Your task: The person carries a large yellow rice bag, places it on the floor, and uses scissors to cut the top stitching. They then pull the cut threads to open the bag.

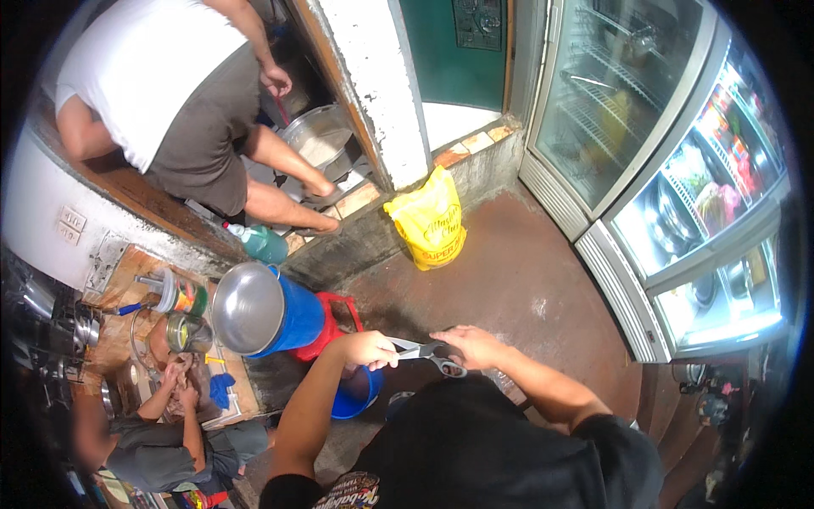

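Brown floor (517,280) takes up the middle; its right edge meets glass-door fridges (629,297), its far edge a raised ledge (339,265). Open room for moving runs from the ledge toward the fridges; left side tighter. A co-worker in a white top (157,76) stands beyond the ledge; another in dark clothing (161,458) works at the near end of the wooden worktop (127,276), at left. Yellow bag (431,222) sits on the floor against the ledge, near its right corner. Blue container (298,312), metal basin (248,308) at its mouth, is off the worktop's right edge, red plastic item (326,341) just beside it. Smaller blue bucket (356,395) is on the floor, below the left forearm.

Left hand (370,349) is closed around one end of the scissors (419,349); right hand (471,346) is at the other end, fingers bent over it, can't tell if the grip is closed. Scissors are midair over the floor, between the hands, in front of the black shirt (475,441). Pale metallic, two arms spread toward the left hand, grey loop by the right.
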A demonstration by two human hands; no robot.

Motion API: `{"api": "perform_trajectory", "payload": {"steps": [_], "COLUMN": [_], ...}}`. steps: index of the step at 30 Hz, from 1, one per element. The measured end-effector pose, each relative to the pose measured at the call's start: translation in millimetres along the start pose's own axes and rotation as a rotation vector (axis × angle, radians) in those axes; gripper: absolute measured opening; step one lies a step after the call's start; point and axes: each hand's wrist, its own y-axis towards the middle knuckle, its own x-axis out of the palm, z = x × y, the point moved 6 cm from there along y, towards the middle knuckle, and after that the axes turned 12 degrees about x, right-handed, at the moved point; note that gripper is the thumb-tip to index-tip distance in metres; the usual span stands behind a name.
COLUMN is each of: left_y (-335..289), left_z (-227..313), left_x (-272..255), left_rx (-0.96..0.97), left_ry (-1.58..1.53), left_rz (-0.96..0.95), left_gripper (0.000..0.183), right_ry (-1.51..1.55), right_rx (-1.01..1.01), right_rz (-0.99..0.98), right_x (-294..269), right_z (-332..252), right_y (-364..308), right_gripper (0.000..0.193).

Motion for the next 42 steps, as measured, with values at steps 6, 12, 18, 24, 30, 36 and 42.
{"api": "perform_trajectory", "payload": {"steps": [6,12,18,24,30,36,42], "left_y": [106,212,285,349,479,436,389], "left_z": [66,119,117,71,-26,-184,-265], "left_x": [-59,-133,-245,-270,-354,-353,-381], "left_rx": [-0.054,-0.017,0.062,-0.062,-0.101,-0.573,0.277], "left_ry": [0.146,0.132,-0.349,-0.568,-0.126,-0.172,-0.246], "left_rz": [-0.231,-0.255,-0.050,0.293,1.172,2.003,2.257], "left_gripper": [0.025,0.032,0.080,0.055,0.039,0.042,0.033], "right_ry": [0.281,0.321,0.463,0.678,1.089,1.661,1.200], "right_rx": [0.238,0.374,0.750,0.519,0.514,0.764,0.073], "right_rz": [-0.084,-0.048,-0.076,0.038,-0.119,-0.919,-1.378], "right_x": [-51,-127,-198,-267,-251,-162,-93], "right_z": [68,147,240,328,503,587,557], "right_y": [-2,24,57,111,238,358,444], "right_gripper": [0.078,0.088,0.082,0.083,0.064,0.068,0.097]}}
